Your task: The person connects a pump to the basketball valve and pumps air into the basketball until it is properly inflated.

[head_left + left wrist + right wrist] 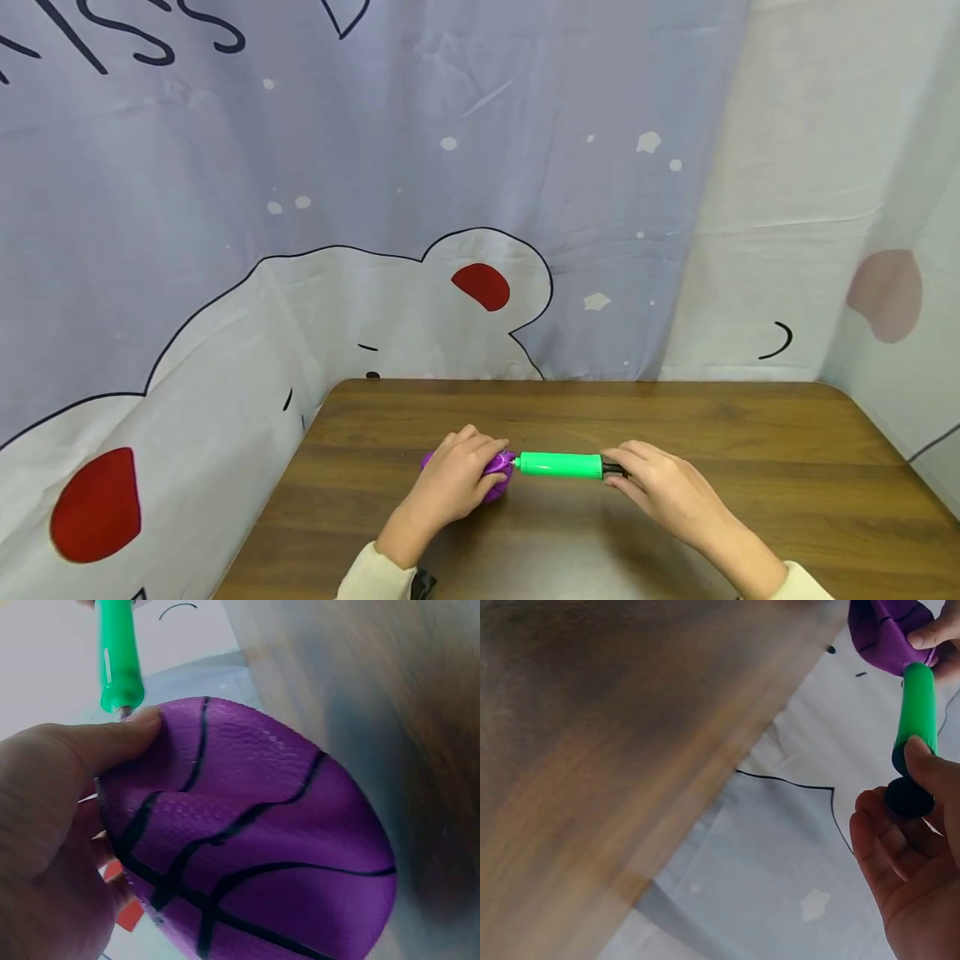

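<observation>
My left hand grips a partly deflated purple ball with black basketball lines. In the left wrist view its skin is creased inward, and the thumb presses beside the spot where a thin needle meets it. From that needle a green hand pump runs level to the right, above the table. At the pump's other end, my right hand holds the black handle between thumb and fingers. The handle sits close to the green barrel.
Both hands are over a brown wooden table with rounded far corners. Behind and beside it hangs a printed cloth in grey-blue and white, with red patches and black outlines.
</observation>
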Available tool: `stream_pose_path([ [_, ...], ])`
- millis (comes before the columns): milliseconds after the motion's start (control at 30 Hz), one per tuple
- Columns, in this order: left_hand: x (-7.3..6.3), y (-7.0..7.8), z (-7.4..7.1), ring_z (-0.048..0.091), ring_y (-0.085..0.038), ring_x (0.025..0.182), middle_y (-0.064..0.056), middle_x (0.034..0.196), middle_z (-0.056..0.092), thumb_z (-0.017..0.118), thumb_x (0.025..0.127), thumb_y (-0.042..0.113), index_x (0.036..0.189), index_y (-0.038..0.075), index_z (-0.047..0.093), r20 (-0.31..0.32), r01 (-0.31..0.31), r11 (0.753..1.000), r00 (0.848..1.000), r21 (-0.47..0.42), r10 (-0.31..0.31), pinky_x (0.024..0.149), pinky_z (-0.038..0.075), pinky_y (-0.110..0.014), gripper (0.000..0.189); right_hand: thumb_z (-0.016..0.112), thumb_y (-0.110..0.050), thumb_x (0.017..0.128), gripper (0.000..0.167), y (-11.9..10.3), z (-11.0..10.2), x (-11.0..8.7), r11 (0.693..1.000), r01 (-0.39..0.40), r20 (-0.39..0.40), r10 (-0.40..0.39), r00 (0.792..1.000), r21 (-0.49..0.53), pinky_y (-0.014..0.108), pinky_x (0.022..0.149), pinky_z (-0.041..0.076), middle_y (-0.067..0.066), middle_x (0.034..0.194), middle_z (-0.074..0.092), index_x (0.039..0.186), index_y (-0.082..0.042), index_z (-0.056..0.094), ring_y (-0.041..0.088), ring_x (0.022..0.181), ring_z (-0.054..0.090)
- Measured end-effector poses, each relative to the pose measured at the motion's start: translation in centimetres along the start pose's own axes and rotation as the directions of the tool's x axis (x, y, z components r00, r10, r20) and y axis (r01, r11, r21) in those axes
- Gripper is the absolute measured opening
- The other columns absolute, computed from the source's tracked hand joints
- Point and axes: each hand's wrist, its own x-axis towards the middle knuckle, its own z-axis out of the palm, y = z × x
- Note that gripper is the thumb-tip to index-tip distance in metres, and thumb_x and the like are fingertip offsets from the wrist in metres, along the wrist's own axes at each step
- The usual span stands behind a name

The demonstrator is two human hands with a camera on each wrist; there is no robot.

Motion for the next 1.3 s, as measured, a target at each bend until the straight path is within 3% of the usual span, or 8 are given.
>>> stream_pose_path([
  [67, 0.0, -0.2, 0.2, 0.058, -0.015, 0.103, 0.001, 0.118, 0.072, 0.074, 0.092, 0.035, 0.13, 0.01, 0.068, 0.031, 0.004, 1.0, 1.0, 0.018, -0.005, 0.087, 0.052, -0.034, 0.045, 0.086, -0.015, 0.073, 0.033, 0.0, 0.4, -0.2, 1.0, -0.015, 0.029, 0.015, 0.999, 0.005, 0.018, 0.063, 0.053, -0.011, 0.095, 0.067, 0.104, -0.013, 0.073, 0.001, 0.077, 0.062],
  [200, 0.2, -0.3, 0.6, 0.058, -0.017, 0.109, 0.001, 0.122, 0.071, 0.073, 0.093, 0.035, 0.134, 0.011, 0.065, 0.093, 0.021, 0.999, 0.995, 0.028, -0.024, 0.093, 0.051, -0.038, 0.048, 0.088, -0.012, 0.071, 0.03, 0.0, 1.0, -0.6, 0.999, -0.03, 0.051, 0.029, 0.998, 0.023, 0.016, 0.064, 0.052, -0.011, 0.092, 0.067, 0.096, -0.013, 0.073, 0.0, 0.076, 0.063],
  [433, 0.7, -0.3, 1.6, 0.056, -0.019, 0.117, 0.001, 0.131, 0.066, 0.067, 0.097, 0.039, 0.142, 0.015, 0.059, 0.154, 0.064, 0.997, 0.986, 0.035, -0.068, 0.101, 0.046, -0.045, 0.052, 0.087, -0.002, 0.069, 0.033, 0.5, 1.6, -1.0, 0.989, -0.051, -0.017, 0.054, 0.998, 0.139, 0.011, 0.066, 0.051, -0.008, 0.095, 0.069, 0.097, -0.011, 0.073, 0.003, 0.077, 0.066],
  [600, 1.0, 0.1, 2.2, 0.054, -0.021, 0.125, 0.001, 0.137, 0.061, 0.069, 0.094, 0.044, 0.146, 0.016, 0.054, 0.174, 0.062, 0.996, 0.982, 0.058, -0.071, 0.108, 0.041, -0.05, 0.061, 0.087, 0.003, 0.066, 0.036, 0.8, 1.8, -1.4, 0.979, -0.062, -0.058, 0.074, 0.996, 0.195, 0.01, 0.065, 0.051, -0.005, 0.093, 0.071, 0.097, -0.011, 0.073, 0.006, 0.076, 0.066],
  [833, 1.7, 1.6, 2.9, 0.055, -0.022, 0.127, 0.0, 0.138, 0.061, 0.075, 0.087, 0.051, 0.143, 0.017, 0.057, 0.115, 0.033, 0.991, 0.992, 0.128, -0.048, 0.113, 0.038, -0.055, 0.068, 0.086, 0.002, 0.07, 0.032, 0.5, 1.8, -1.3, 0.956, -0.194, -0.05, 0.21, 0.976, 0.222, 0.008, 0.066, 0.051, -0.003, 0.095, 0.074, 0.098, -0.01, 0.075, 0.004, 0.078, 0.068],
  [1133, 3.5, 5.7, 3.2, 0.056, -0.018, 0.126, 0.002, 0.138, 0.06, 0.076, 0.085, 0.054, 0.144, 0.02, 0.053, -0.034, -0.03, 0.98, 0.999, 0.196, 0.038, 0.108, 0.045, -0.043, 0.072, 0.085, 0.0, 0.074, 0.032, -0.3, 1.2, -0.7, 0.925, -0.296, -0.026, 0.311, 0.95, 0.237, 0.008, 0.065, 0.052, 0.003, 0.098, 0.076, 0.103, -0.007, 0.075, 0.002, 0.076, 0.068],
  [1300, 4.3, 7.2, 3.6, 0.058, -0.016, 0.123, 0.003, 0.136, 0.062, 0.079, 0.084, 0.049, 0.144, 0.02, 0.053, -0.071, -0.03, 0.972, 0.996, 0.232, 0.048, 0.105, 0.048, -0.036, 0.071, 0.085, -0.002, 0.075, 0.031, -0.6, 1.2, -0.7, 0.908, -0.334, -0.016, 0.349, 0.937, 0.251, 0.009, 0.064, 0.053, 0.004, 0.097, 0.076, 0.104, -0.007, 0.075, 0.001, 0.074, 0.067],
])
